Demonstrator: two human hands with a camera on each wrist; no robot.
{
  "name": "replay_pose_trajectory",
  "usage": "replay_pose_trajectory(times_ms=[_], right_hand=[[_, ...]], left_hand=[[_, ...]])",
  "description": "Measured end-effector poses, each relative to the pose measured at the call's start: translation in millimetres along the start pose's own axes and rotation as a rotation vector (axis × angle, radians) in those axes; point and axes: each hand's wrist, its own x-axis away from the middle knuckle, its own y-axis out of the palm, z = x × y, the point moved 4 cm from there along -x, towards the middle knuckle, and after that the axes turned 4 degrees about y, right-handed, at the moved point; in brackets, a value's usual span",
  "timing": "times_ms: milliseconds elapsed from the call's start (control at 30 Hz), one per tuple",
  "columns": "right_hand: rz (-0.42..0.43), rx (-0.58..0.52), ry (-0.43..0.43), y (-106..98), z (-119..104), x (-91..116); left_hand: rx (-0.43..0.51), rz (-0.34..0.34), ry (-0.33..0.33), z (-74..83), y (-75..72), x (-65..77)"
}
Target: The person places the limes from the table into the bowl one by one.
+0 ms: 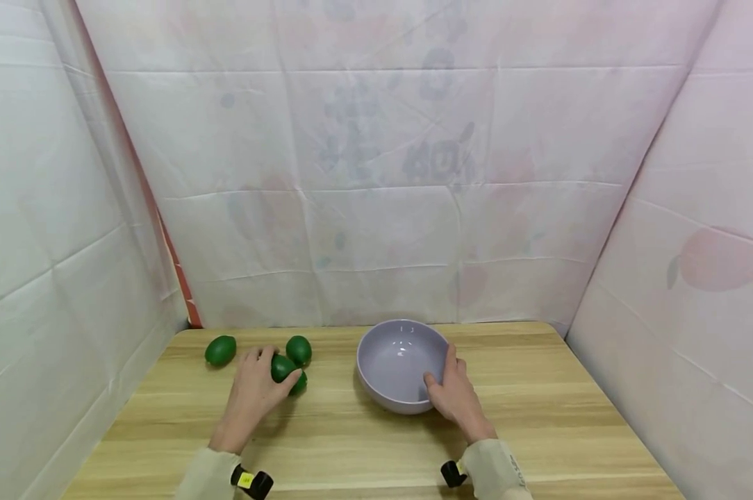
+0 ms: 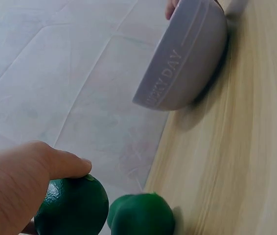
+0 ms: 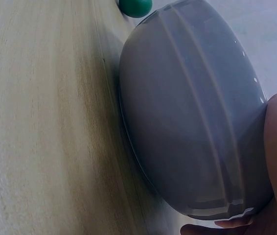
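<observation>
My left hand (image 1: 254, 389) grips a dark green lime (image 1: 282, 368) between thumb and fingers. In the left wrist view the thumb lies over the top of this lime (image 2: 72, 208). Two more limes are close by: one lime (image 1: 299, 351) just behind it, another lime (image 1: 299, 384) partly hidden under the thumb side. A pale purple bowl (image 1: 395, 361) stands upright on the right, its inside bare. My right hand (image 1: 456, 397) holds its right rim, thumb inside and fingers around the outer wall. Raised lettering shows on the bowl's outside in the left wrist view.
Another lime (image 1: 220, 351) lies left of my left hand, near the far left corner of the wooden table (image 1: 326, 451). White printed sheets (image 1: 376, 229) hang behind the table and along both sides. Each wrist carries a small black camera (image 1: 260, 484).
</observation>
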Motion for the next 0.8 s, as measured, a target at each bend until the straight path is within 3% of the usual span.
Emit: replay_pose_trajectory(times_ms=[300, 567, 800], right_hand=[[-0.006, -0.001, 0.002, 0.7, -1.1, 0.0], [0.0, -0.001, 0.001, -0.3, -1.2, 0.4], [0.007, -0.005, 0.005, -3.2, 2.1, 0.2]], left_hand=[[0.015, 0.085, 0.076, 21.3, 3.6, -10.2], [0.05, 0.102, 0.098, 42.7, 5.2, -20.4], [0.078, 0.132, 0.159, 65.1, 9.0, -30.5]])
